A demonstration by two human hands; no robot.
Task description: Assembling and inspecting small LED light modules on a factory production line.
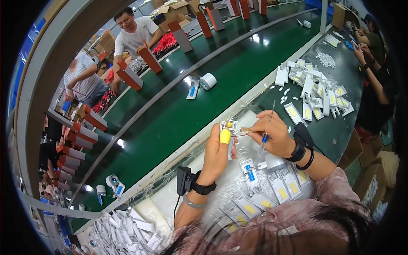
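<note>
My left hand (216, 149), with yellow covers on its fingertips, is closed around a white plastic lamp housing (231, 152) that stands on end. My right hand (274, 134) holds a thin screwdriver (265, 138) with a clear and blue handle, its shaft pointing up and away. Between that hand's thumb and forefinger is a small flat brownish piece (245, 129). A thin dark red wire (239, 135) runs from it to the housing. Just below the hands lies an open white housing (250, 175) with a blue cell inside, beside a round white lamp head (275, 162).
White panels with yellow strips (282, 193) lie along my near edge. More lamp parts (316, 91) are heaped at right, white housings (123, 229) at lower left. Beyond runs a green conveyor belt (170, 131) carrying lamps (208, 81) and orange-grey boxes (151, 59). People work across and at right.
</note>
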